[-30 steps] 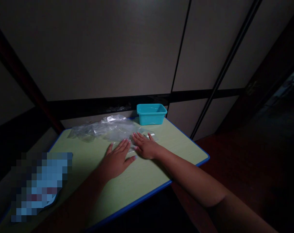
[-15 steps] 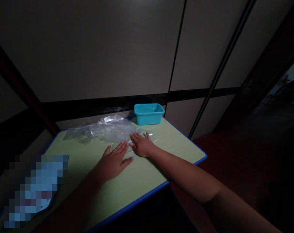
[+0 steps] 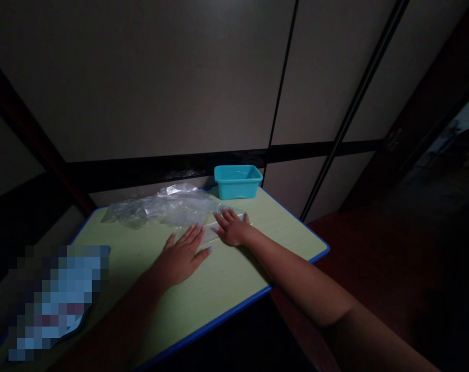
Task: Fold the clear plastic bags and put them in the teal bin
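Observation:
A clear plastic bag (image 3: 168, 206), crumpled at its far left and flatter at its near right, lies across the green table (image 3: 234, 274). My right hand (image 3: 233, 230) rests palm down on the flat right part of the plastic, fingers spread. Lower and to the left, my left hand (image 3: 183, 257) lies flat with fingers stretched; its fingertips touch the near edge of the plastic and the thumb points right. Neither hand grasps anything. Just beyond my right hand stands a turquoise plastic basket (image 3: 238, 189).
The table has a blue edge (image 3: 218, 323) and stands against a wardrobe with pale panels (image 3: 172, 77). At the table's left lies a bluish flat item (image 3: 63, 294), blurred by pixelation. Dark reddish floor (image 3: 358, 248) shows on the right.
My right hand has slid a little to the right over the plastic, away from my left hand. The left hand and the basket stay where they were.

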Demonstrator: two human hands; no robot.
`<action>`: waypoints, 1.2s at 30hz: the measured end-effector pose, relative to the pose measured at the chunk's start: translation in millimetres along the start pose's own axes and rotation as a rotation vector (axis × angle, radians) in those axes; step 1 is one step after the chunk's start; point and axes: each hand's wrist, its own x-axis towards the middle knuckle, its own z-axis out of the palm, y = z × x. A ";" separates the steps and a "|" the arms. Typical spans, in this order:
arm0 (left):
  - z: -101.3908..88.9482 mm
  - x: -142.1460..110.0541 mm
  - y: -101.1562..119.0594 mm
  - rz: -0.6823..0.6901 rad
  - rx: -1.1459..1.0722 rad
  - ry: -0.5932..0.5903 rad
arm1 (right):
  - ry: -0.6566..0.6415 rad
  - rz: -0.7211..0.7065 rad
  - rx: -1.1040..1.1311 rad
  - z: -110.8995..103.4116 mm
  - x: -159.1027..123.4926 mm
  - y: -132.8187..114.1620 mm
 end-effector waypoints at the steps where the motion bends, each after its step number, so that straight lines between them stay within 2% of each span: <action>1: -0.3 -0.2 0.0 -0.001 -0.002 -0.001 | -0.016 0.025 0.000 -1.0 0.0 1.9; 12: -1.5 0.2 0.7 -0.026 -0.024 -0.013 | -0.062 0.183 -0.012 -9.6 2.7 24.9; 20: -5.7 -1.4 -0.6 0.016 -0.063 -0.028 | -0.071 0.190 -0.015 -13.7 1.5 32.1; 31: -10.0 -3.3 1.1 0.135 -0.077 0.018 | -0.061 0.179 -0.009 -12.2 1.8 33.2; 36: -9.5 -3.2 3.1 0.144 -0.083 0.015 | -0.064 0.176 -0.006 -12.7 1.8 33.5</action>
